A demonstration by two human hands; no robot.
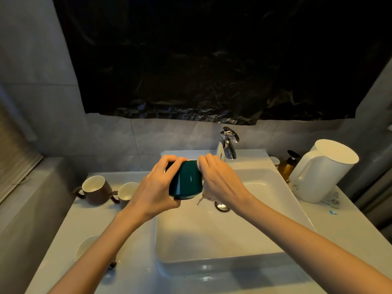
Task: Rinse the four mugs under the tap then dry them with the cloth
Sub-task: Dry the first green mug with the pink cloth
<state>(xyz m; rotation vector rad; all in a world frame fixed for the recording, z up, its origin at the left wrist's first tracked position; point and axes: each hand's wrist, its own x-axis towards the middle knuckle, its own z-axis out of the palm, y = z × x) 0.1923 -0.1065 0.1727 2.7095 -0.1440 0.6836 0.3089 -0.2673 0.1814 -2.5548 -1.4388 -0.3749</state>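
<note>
Above square basin (212, 234): glossy teal mug (186, 181), frayed cloth (206, 196).

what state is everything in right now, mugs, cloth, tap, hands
green mug: tilted, held over the sink
left hand: grips the green mug
right hand: presses the cloth on the green mug
cloth: bunched in the right hand
tap: no stream visible
brown mug: upright on the counter
second brown mug: upright beside it
near mug: upright, partly hidden
kettle: upright, lid shut
</note>
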